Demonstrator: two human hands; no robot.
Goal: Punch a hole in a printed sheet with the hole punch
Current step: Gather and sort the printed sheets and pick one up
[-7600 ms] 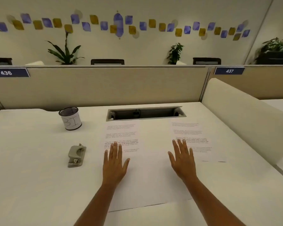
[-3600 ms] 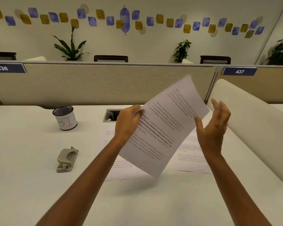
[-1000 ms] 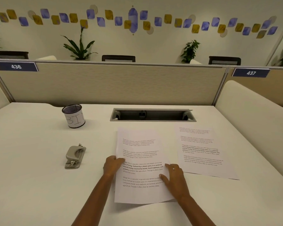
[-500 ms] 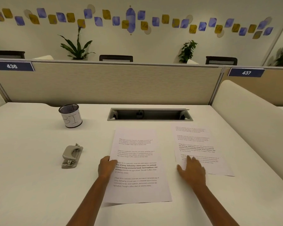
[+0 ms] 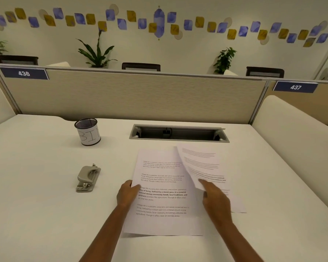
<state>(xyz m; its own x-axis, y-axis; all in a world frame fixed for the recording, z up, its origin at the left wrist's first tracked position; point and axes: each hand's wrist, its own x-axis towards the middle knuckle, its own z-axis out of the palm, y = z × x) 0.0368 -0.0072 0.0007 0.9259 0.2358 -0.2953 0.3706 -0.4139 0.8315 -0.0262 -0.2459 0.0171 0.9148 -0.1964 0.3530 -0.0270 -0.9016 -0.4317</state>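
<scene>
Paper work comes first: left hand (image 5: 128,193) pins the printed sheet (image 5: 163,193) mid-desk with closed fingers, right hand (image 5: 215,200) pinches the second sheet (image 5: 203,165) to lift it; hole punch (image 5: 88,179) waits untouched toward the left edge.

"BIN" on mesh cup (image 5: 87,132), partition signs "436" (image 5: 24,73), "437" (image 5: 295,87)

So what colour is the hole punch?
Grey: the hole punch on the white desk, seen from the head camera.

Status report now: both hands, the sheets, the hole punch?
Left hand pins near sheet. Right hand lifts second sheet. Hole punch untouched, unobstructed.
</scene>
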